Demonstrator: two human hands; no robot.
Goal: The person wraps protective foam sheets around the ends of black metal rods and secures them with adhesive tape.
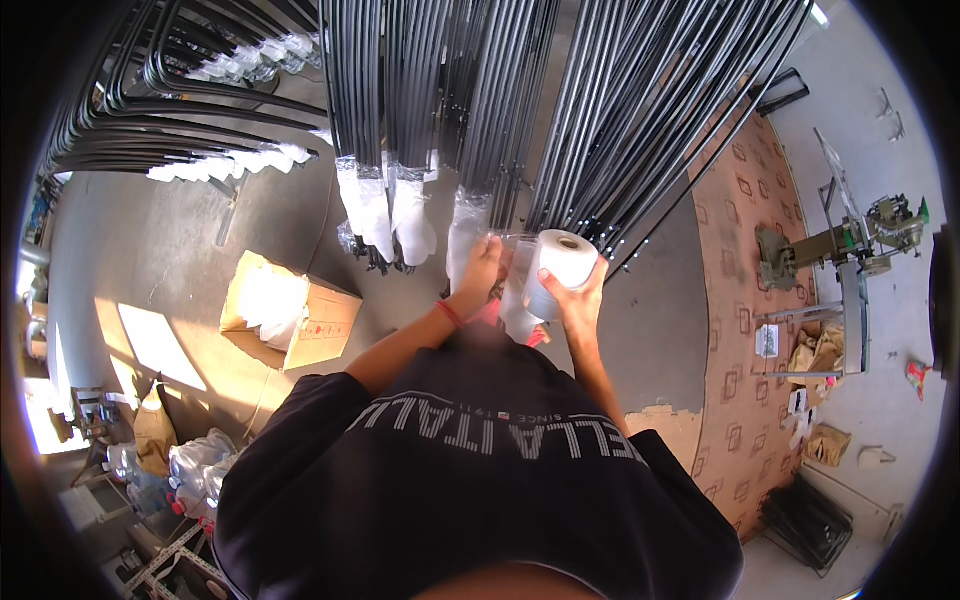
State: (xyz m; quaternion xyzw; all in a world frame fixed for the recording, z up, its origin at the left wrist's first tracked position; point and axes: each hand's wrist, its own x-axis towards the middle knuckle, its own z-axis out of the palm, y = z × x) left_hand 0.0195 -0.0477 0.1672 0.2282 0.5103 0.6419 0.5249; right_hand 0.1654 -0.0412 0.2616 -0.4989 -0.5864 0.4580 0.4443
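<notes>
My right hand (575, 296) grips a roll of clear stretch film (566, 262), its thumb across the side and its cardboard core facing up. A thin sheet of film (517, 262) spans from the roll toward my left hand (479, 272). That hand, with a red band at its wrist, is closed at the lower ends of a bundle of black metal rods (512, 130); what its fingers hold is hidden. Just left of it, another rod bundle ends in white film wrapping (467, 225). More film-wrapped ends (378, 212) hang farther left.
Unwrapped black rods (640, 120) fan out to the right. Bent black tubes (150, 120) with wrapped ends hang at left. An open cardboard box (325, 322) stands on the floor, with plastic bottles (205, 462) lower left. A green machine (840, 250) stands at right beyond patterned flooring (745, 300).
</notes>
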